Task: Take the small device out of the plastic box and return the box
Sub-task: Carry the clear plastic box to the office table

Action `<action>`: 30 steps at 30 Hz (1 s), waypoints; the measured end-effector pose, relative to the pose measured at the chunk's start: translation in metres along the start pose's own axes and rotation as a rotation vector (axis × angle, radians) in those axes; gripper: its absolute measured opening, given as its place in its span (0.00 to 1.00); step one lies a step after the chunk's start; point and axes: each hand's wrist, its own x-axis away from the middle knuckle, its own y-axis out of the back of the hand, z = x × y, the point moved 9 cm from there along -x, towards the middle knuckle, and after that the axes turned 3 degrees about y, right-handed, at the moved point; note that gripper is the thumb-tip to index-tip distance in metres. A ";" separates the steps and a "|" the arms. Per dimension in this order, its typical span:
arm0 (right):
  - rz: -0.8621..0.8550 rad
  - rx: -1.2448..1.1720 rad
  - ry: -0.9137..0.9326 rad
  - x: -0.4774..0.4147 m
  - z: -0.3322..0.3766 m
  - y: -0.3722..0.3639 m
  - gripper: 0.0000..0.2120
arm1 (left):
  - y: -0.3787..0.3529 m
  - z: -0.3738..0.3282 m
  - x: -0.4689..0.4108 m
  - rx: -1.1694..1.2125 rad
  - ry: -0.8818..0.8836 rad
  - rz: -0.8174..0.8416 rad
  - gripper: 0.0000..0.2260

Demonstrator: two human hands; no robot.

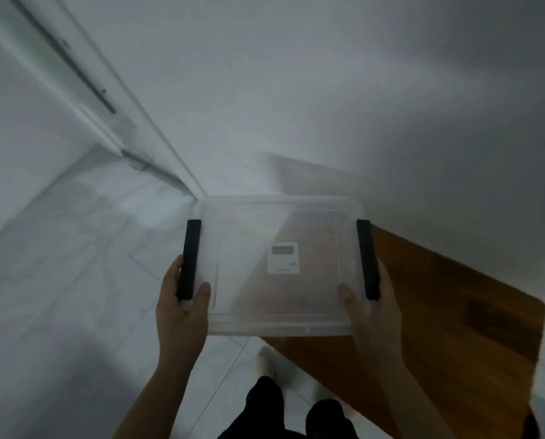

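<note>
Box (pixel 279 264) carried level at centre frame, lid on, both black side latches (pixel 189 259) down — so the opening step judged not yet begun. Left hand (pixel 182 307) curled around the box's lower-left corner, thumb lying on the lid, fingers tucked under the left latch; right hand (pixel 371 307) mirrored at the lower-right corner, thumb on the lid, fingers wrapped round by the right latch. Held in the air above the near edge of the brown wooden table (pixel 455 312) at right of frame, pale tiled floor (pixel 75 280) at left and below. Seen through the cloudy lid: small white device (pixel 283 258) with a grey display, lying flat near the middle of the box, apparently alone in there — though blur hides finer detail. Next, probably: setting the box down on the table, freeing both hands, flipping the two latches up, lifting the lid, then reaching in for the device
</note>
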 end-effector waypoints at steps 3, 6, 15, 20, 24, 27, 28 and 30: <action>0.145 0.016 0.097 0.005 0.039 -0.072 0.38 | 0.079 0.033 -0.003 0.041 0.055 -0.153 0.25; 0.274 0.031 0.172 0.019 0.072 -0.152 0.36 | 0.153 0.076 -0.009 0.115 0.124 -0.287 0.25; 0.589 0.063 0.313 0.114 0.157 -0.436 0.35 | 0.384 0.215 -0.040 0.265 0.247 -0.611 0.24; 0.745 0.073 0.366 0.158 0.191 -0.566 0.35 | 0.482 0.269 -0.056 0.290 0.273 -0.757 0.26; 0.857 0.074 0.395 0.177 0.205 -0.675 0.35 | 0.541 0.322 -0.091 0.297 0.328 -0.853 0.25; 0.941 0.073 0.397 0.186 0.211 -0.765 0.37 | 0.583 0.358 -0.125 0.302 0.370 -0.907 0.25; 0.968 0.073 0.407 0.190 0.216 -0.800 0.37 | 0.601 0.368 -0.139 0.293 0.379 -0.936 0.25; 1.038 0.075 0.424 0.201 0.228 -0.874 0.37 | 0.642 0.391 -0.169 0.262 0.407 -0.996 0.25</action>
